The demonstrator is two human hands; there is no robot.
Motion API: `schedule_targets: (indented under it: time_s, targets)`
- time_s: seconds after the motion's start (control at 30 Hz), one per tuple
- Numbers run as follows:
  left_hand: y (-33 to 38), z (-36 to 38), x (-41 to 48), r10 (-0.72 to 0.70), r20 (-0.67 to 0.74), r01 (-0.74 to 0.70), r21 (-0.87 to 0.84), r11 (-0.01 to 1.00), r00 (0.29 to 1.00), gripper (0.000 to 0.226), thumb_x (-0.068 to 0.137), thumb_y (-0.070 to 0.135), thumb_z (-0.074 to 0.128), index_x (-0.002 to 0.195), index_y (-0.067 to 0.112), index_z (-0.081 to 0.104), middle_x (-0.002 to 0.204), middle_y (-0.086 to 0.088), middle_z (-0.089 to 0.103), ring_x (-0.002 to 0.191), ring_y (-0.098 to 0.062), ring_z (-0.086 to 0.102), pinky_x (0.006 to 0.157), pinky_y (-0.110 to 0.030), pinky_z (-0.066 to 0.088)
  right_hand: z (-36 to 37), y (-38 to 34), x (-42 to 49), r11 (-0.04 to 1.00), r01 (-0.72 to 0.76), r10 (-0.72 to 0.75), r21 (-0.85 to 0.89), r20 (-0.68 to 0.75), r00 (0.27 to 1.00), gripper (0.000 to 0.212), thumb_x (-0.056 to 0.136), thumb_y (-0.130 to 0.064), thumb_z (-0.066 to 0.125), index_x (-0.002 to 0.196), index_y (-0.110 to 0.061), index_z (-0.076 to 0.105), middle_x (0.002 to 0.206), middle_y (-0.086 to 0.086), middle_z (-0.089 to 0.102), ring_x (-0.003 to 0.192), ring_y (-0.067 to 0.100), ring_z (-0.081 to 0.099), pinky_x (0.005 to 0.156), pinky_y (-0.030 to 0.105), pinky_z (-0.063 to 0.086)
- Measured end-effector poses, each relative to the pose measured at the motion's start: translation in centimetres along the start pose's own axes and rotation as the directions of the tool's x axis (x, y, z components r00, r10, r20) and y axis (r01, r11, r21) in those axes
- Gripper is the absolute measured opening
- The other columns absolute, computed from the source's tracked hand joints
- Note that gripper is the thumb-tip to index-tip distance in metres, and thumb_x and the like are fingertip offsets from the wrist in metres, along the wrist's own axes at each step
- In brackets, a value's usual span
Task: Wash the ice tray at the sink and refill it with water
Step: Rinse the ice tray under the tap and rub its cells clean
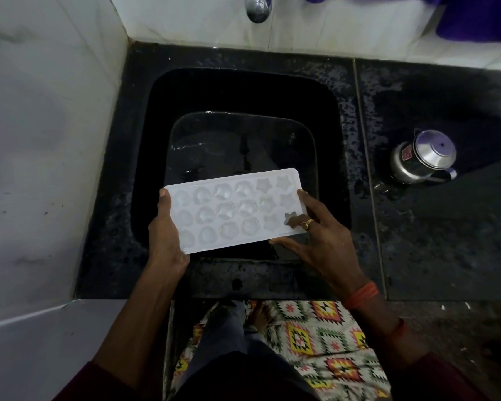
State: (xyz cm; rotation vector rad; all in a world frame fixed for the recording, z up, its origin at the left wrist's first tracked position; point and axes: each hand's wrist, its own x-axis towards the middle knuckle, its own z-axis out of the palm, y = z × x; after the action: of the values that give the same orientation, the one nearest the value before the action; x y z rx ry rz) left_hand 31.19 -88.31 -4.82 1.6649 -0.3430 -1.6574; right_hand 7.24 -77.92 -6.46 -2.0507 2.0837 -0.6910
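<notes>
Head view: ice tray [232, 209] held flat, cavities up, over the near half of the sink [243, 91], short of the tap [258, 8].
Left hand [165, 235]: grips the tray's left end, thumb on top, probably to keep it level.
Right hand [315, 241]: clasps the right end, fingers spread over the star cells.
Table [446, 227]: steel pot [422, 157] stands well apart.
Cells: water inside, cannot tell.

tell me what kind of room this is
Most likely a home kitchen: a black sink set in a dark stone counter, a metal tap on the tiled wall above it, and a steel pot on the counter. An ice tray is held over the sink.
</notes>
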Motion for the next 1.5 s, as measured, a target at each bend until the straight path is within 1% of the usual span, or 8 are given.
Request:
schedule_targets:
  time_s: [0.17, 0.53, 0.73, 0.87, 0.97, 1.27, 1.4, 1.5]
  targets:
    - [0.4, 0.4, 0.4, 0.015, -0.013, -0.015, 0.004, 1.000, 1.000, 0.051, 0.097, 0.065, 0.050, 0.114, 0.023, 0.073, 0.113, -0.003, 0.078, 0.104, -0.027, 0.075, 0.085, -0.047, 0.061, 0.2, 0.1, 0.6, 0.999, -0.011, 0.012, 0.040, -0.009, 1.000, 0.065, 0.084, -0.066, 0.056, 0.101, -0.006, 0.076, 0.147, 0.017, 0.054, 0.116, 0.032, 0.067, 0.082, 0.048, 0.063]
    - [0.5, 1.1, 0.2, -0.014, 0.016, 0.014, -0.001, 1.000, 1.000, 0.053, 0.098, 0.065, 0.048, 0.121, 0.024, 0.071, 0.109, -0.002, 0.079, 0.097, -0.025, 0.077, 0.075, -0.042, 0.062, -0.2, 1.7, 0.4, 0.988, 0.101, -0.078, 0.119, -0.185, 0.980, 0.047, 0.082, -0.052, 0.076, 0.090, -0.005, 0.072, 0.143, 0.014, 0.058, 0.127, 0.018, 0.060, 0.088, 0.038, 0.062]
    - [0.5, 1.5, -0.3, -0.003, 0.027, 0.003, -0.002, 1.000, 1.000, 0.054, 0.099, 0.065, 0.046, 0.125, 0.024, 0.070, 0.112, -0.003, 0.078, 0.099, -0.025, 0.077, 0.077, -0.043, 0.062, -0.8, 1.8, 0.7, 0.983, 0.129, -0.104, 0.129, -0.182, 0.978, 0.047, 0.085, -0.050, 0.075, 0.090, -0.003, 0.071, 0.146, 0.018, 0.053, 0.128, 0.022, 0.059, 0.088, 0.036, 0.061]
    - [0.8, 1.8, -0.6, 0.007, 0.030, -0.007, 0.006, 1.000, 1.000, 0.051, 0.099, 0.064, 0.046, 0.120, 0.025, 0.071, 0.109, -0.001, 0.079, 0.096, -0.024, 0.077, 0.072, -0.040, 0.062, -1.3, 1.8, 1.0, 0.988, 0.156, -0.150, 0.018, -0.166, 0.975, 0.048, 0.089, -0.055, 0.069, 0.087, -0.008, 0.071, 0.147, 0.014, 0.053, 0.111, 0.024, 0.069, 0.069, 0.037, 0.063]
    - [1.1, 2.1, -0.7, 0.010, 0.029, -0.011, 0.016, 1.000, 1.000, 0.051, 0.099, 0.065, 0.046, 0.117, 0.024, 0.071, 0.112, -0.002, 0.078, 0.099, -0.026, 0.076, 0.077, -0.043, 0.062, -1.3, 1.7, 0.7, 0.983, 0.175, -0.181, -0.054, -0.146, 0.972, 0.048, 0.091, -0.054, 0.067, 0.090, -0.006, 0.074, 0.147, 0.017, 0.054, 0.107, 0.027, 0.071, 0.068, 0.039, 0.063]
    - [1.3, 2.2, -0.9, 0.037, 0.012, -0.037, 0.012, 0.999, 0.999, 0.045, 0.099, 0.064, 0.048, 0.106, 0.027, 0.073, 0.102, 0.001, 0.080, 0.090, -0.021, 0.078, 0.070, -0.039, 0.062, -1.3, 0.5, 0.7, 0.999, 0.050, -0.048, 0.016, -0.137, 0.989, 0.051, 0.092, -0.059, 0.061, 0.104, -0.010, 0.072, 0.149, 0.012, 0.052, 0.120, 0.025, 0.065, 0.077, 0.041, 0.063]
    - [1.4, 2.3, -1.0, 0.041, 0.021, -0.042, 0.014, 0.999, 0.999, 0.047, 0.099, 0.064, 0.046, 0.107, 0.026, 0.073, 0.102, 0.001, 0.080, 0.090, -0.021, 0.078, 0.068, -0.037, 0.061, -1.4, 0.2, 0.8, 0.999, 0.041, -0.040, 0.021, -0.049, 0.998, 0.038, 0.093, -0.056, 0.058, 0.114, -0.025, 0.061, 0.158, 0.011, 0.039, 0.131, 0.029, 0.056, 0.076, 0.046, 0.063]
    - [1.5, 2.2, -1.1, 0.047, 0.022, -0.047, 0.016, 0.999, 0.999, 0.046, 0.099, 0.063, 0.047, 0.105, 0.026, 0.073, 0.102, 0.001, 0.080, 0.091, -0.022, 0.078, 0.070, -0.039, 0.062, -1.7, 0.0, 1.0, 0.998, 0.052, -0.052, 0.024, 0.019, 0.998, 0.034, 0.089, -0.049, 0.064, 0.115, -0.027, 0.068, 0.159, 0.011, 0.031, 0.138, 0.033, 0.045, 0.083, 0.054, 0.060]
